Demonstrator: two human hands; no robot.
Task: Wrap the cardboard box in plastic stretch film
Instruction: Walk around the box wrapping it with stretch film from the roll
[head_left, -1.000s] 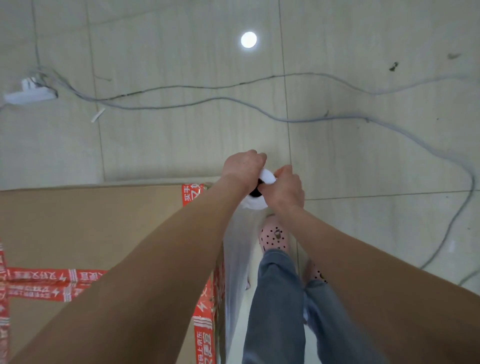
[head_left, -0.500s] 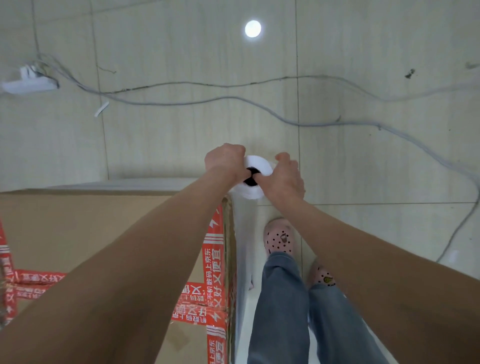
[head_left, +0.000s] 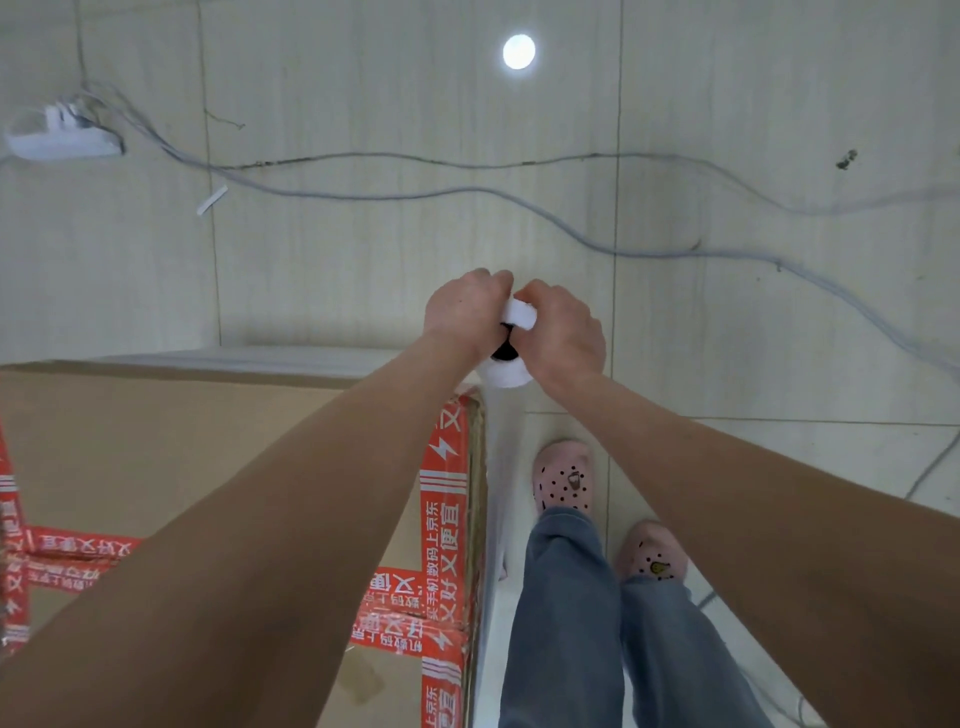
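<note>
- Our left hand (head_left: 462, 312) and right hand (head_left: 563, 332) curl their fingers tight round the film roll (head_left: 506, 375) at the cardboard box (head_left: 156, 441) corner.
- Mid-wrap, we judge; next, round that corner under tension.

Middle of frame: left hand (head_left: 467, 312) and right hand (head_left: 563, 332) both curl round top of white stretch film roll (head_left: 506, 373). Dark hole shows between them. Film sheet (head_left: 501, 462) hangs from roll down right side of cardboard box (head_left: 156, 441), lower left. Red printed tape (head_left: 444, 493) on box top. Lower right: blue jeans (head_left: 566, 623), pink shoes (head_left: 563, 475) on pale tile floor (head_left: 363, 286). Upper half: grey cables (head_left: 363, 195). White power strip (head_left: 62, 143) upper left.
</note>
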